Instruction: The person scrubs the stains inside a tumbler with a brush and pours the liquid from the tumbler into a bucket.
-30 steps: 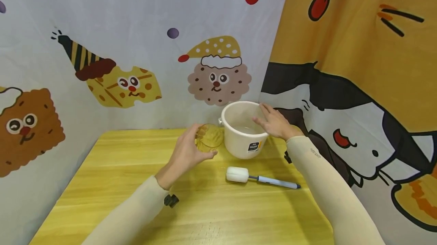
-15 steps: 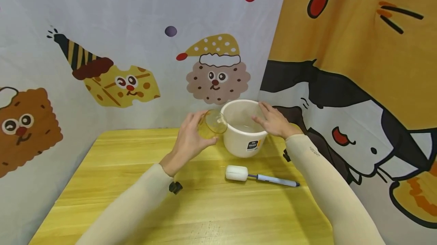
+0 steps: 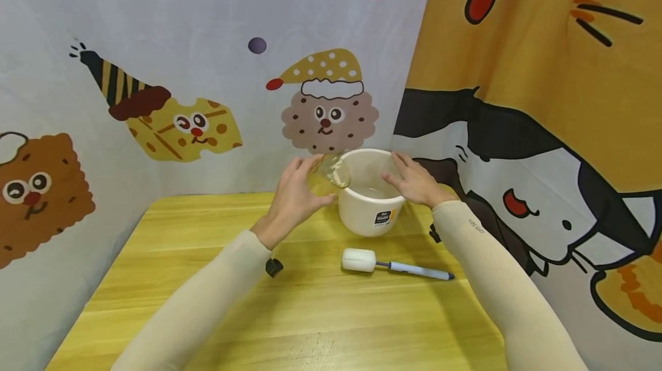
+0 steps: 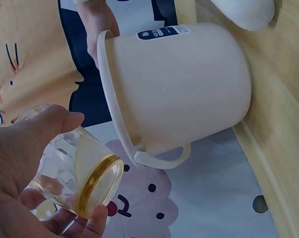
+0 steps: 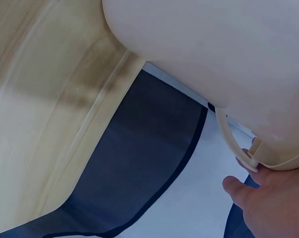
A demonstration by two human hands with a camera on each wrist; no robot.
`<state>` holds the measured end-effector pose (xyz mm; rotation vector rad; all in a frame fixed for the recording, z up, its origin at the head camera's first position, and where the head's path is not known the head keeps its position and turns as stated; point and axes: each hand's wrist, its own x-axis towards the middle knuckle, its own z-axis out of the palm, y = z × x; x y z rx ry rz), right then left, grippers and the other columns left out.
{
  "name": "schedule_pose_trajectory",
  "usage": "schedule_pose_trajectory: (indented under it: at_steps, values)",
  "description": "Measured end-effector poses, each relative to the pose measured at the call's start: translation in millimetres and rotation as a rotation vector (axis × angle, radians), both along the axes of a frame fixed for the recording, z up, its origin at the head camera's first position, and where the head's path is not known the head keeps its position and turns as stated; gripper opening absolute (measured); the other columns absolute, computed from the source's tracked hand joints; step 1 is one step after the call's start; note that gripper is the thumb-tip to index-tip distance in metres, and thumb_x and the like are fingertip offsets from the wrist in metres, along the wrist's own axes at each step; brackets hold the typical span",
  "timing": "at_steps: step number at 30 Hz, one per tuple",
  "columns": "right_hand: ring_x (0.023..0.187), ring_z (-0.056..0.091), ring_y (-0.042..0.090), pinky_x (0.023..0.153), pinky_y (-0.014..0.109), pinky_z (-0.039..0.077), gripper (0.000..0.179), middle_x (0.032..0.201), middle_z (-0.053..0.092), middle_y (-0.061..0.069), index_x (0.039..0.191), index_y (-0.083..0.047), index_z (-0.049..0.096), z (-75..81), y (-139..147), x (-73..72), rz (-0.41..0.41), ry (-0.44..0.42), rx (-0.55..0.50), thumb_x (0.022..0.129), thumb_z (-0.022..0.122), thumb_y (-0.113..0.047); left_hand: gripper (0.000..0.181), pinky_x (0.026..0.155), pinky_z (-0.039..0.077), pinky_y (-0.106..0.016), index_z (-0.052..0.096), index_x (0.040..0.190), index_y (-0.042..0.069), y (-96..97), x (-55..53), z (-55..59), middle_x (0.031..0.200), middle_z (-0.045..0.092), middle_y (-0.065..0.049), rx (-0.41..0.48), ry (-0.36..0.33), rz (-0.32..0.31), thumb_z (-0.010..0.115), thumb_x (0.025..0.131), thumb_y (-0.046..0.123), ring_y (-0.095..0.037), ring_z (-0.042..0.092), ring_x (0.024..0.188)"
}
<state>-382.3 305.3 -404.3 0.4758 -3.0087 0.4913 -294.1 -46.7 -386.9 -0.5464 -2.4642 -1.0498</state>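
Observation:
A clear, amber-tinted drinking glass (image 3: 328,176) is held in my left hand (image 3: 295,198), with thumb and fingers around its side. It lies tilted, one end right beside the left rim of the cream bucket (image 3: 364,216). In the left wrist view the glass (image 4: 73,158) shows a faceted wall and a gold band at one end. My right hand (image 3: 416,184) holds the bucket's right rim, thumb over the inside. In the right wrist view several fingers of the right hand (image 5: 273,198) lie outside, by the bucket's handle (image 5: 231,136). Inside the bucket, only part of the bottom shows.
On the wooden table (image 3: 248,325), in front of the bucket, lies a bottle brush with a white sponge head (image 3: 358,260) and a pale blue handle (image 3: 419,270). Cartoon-printed cloth (image 3: 207,26) hangs right behind the table and along its right side.
My left hand has risen and moved right, bringing the glass up to the bucket's rim and tipping it toward the opening. The right hand and the brush have stayed in place.

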Motion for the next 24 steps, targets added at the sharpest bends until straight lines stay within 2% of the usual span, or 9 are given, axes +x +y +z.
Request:
schedule_pose_trajectory:
  at_steps: [7, 12, 19, 24]
  values:
    - [0.176, 0.026, 0.057, 0.144, 0.074, 0.023, 0.092, 0.194, 0.017, 0.027, 0.186, -0.002, 0.016, -0.2, 0.4, -1.9, 0.006, 0.01, -0.005, 0.122, 0.043, -0.062, 0.095, 0.11, 0.065, -0.054, 0.06, 0.164, 0.014, 8.7, -8.0, 13.5, 0.142, 0.065, -0.017, -0.048, 0.014, 0.008, 0.109, 0.083, 0.025, -0.036, 0.067, 0.126]
    - [0.176, 0.025, 0.057, 0.144, 0.075, 0.023, 0.088, 0.194, 0.017, 0.027, 0.186, -0.003, 0.015, -0.1, 0.8, -0.7, 0.0, 0.001, -0.02, 0.123, 0.047, -0.056, 0.093, 0.108, 0.065, -0.052, 0.061, 0.164, 0.014, 15.7, -16.7, 22.7, 0.141, 0.064, -0.018, -0.082, 0.0, 0.018, 0.108, 0.085, 0.024, -0.036, 0.065, 0.123]
    - [0.177, 0.023, 0.057, 0.144, 0.076, 0.022, 0.086, 0.195, 0.013, 0.026, 0.186, -0.004, 0.013, -0.5, 1.7, 0.3, -0.009, -0.014, -0.017, 0.124, 0.046, -0.053, 0.096, 0.11, 0.066, -0.053, 0.058, 0.168, 0.018, 24.8, -29.4, 36.9, 0.151, 0.062, -0.019, -0.13, -0.048, 0.043, 0.107, 0.086, 0.027, -0.037, 0.063, 0.133]
    - [0.176, 0.025, 0.058, 0.143, 0.076, 0.023, 0.086, 0.195, 0.015, 0.026, 0.186, -0.003, 0.015, -1.0, 1.3, -0.4, -0.007, -0.01, -0.024, 0.123, 0.047, -0.053, 0.094, 0.113, 0.064, -0.053, 0.059, 0.168, 0.02, 29.5, -36.2, 46.5, 0.154, 0.061, -0.019, -0.177, -0.041, 0.049, 0.106, 0.087, 0.026, -0.039, 0.061, 0.137]
